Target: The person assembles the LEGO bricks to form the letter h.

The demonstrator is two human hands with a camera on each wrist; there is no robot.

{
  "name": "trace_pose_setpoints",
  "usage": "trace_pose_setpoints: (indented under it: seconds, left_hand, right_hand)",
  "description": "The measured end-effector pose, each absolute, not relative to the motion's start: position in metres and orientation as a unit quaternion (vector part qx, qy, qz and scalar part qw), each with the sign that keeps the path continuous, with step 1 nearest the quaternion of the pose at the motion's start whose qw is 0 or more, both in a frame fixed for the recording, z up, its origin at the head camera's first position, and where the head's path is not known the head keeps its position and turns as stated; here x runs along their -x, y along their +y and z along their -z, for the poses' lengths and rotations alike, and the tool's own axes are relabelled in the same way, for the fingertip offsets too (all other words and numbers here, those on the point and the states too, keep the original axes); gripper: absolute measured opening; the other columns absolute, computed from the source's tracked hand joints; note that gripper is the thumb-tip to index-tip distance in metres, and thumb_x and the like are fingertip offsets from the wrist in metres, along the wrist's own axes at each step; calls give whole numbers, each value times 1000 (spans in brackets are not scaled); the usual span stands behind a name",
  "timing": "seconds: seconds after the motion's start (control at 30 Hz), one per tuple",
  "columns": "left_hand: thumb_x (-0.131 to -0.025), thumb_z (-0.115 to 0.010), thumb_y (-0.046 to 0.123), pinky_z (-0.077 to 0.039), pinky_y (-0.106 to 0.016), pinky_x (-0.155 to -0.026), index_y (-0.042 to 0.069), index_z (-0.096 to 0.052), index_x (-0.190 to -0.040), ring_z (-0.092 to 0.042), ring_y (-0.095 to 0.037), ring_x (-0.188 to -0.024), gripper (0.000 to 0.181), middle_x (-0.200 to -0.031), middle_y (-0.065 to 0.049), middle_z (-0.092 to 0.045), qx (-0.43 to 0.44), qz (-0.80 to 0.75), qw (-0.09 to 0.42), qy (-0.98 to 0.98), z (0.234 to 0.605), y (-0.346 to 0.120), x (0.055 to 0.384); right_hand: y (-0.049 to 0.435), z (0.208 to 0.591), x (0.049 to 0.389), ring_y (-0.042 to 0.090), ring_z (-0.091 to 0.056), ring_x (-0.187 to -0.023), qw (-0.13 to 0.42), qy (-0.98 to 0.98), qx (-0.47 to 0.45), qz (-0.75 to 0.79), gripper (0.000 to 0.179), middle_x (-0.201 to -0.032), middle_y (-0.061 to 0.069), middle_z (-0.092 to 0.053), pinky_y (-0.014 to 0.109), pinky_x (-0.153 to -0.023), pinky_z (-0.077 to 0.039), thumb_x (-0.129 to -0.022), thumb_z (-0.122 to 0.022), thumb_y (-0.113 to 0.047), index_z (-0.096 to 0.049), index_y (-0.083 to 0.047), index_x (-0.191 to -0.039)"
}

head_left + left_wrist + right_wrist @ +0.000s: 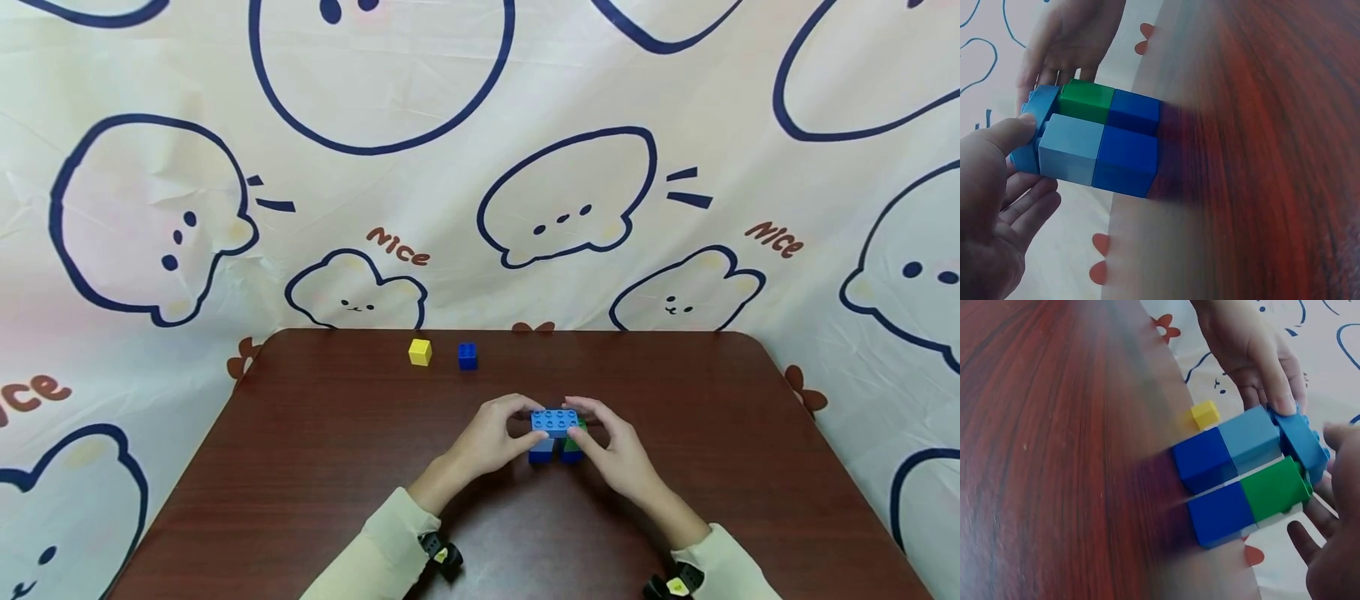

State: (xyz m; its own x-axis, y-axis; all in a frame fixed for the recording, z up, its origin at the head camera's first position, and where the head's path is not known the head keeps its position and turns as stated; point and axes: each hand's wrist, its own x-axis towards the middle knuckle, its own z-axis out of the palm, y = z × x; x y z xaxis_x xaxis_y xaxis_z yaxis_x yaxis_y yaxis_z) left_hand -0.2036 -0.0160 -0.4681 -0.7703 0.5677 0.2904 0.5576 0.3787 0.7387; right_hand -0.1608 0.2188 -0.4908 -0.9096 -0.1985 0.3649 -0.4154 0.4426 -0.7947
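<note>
A long blue toy brick (554,422) with studs lies across the tops of two short stacks. The left stack has a light blue brick (1072,147) over a dark blue brick (1126,161). On the right, a green brick (1274,487) sits on another dark blue brick (1221,514). My left hand (491,437) pinches the long brick's left end, thumb in front and fingers behind. Around its right end curl the thumb and fingers of my right hand (617,446). Studs of the green brick show below the long brick in the right wrist view.
At the far edge of the brown table (337,467) stand a yellow block (420,352) and a small blue brick (468,357), slightly apart. A pale cloth (450,192) with cartoon drawings hangs behind the table and along its sides.
</note>
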Motion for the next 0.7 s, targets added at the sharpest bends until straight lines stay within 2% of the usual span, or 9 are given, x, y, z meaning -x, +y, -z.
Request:
trace_pose_setpoints:
  seconds: [0.13, 0.23, 0.5, 0.7]
  left_hand:
    - [-94, -76, 22, -56, -41, -93, 9, -69, -118, -67, -20, -102, 28, -112, -2, -69, -338, -453, 9, 825, 468, -16, 204]
    - [-94, -76, 22, -56, -40, -93, 10, -70, -117, -66, -18, -101, 27, -111, -1, -70, -337, -454, 11, 825, 468, -17, 204]
    - [-94, -77, 23, -55, -40, -95, 12, -70, -118, -65, -12, -103, 27, -112, 1, -70, -332, -448, 13, 830, 469, -16, 204]
    - [-94, -77, 23, -55, -39, -96, 11, -70, -118, -65, -12, -106, 28, -114, 0, -70, -328, -447, 9, 832, 469, -16, 203]
  right_hand:
    - [216, 491, 162, 14, -61, -103, 118, -845, -157, -497, 26, -121, 0, -69, 41, -88, -55, -103, -63, -15, -67, -13, -128]
    - [214, 491, 163, 14, -61, -100, 112, -838, -150, -513, 25, -118, 1, -69, 37, -86, -55, -102, -63, -14, -69, -10, -126]
    - [217, 491, 163, 14, -62, -99, 93, -827, -151, -533, 24, -118, 2, -69, 36, -87, -55, -101, -64, -12, -69, -11, -125]
    - [209, 472, 155, 13, -62, -97, 87, -832, -144, -528, 24, -117, 12, -69, 38, -87, -55, -100, -64, -5, -67, -1, -123]
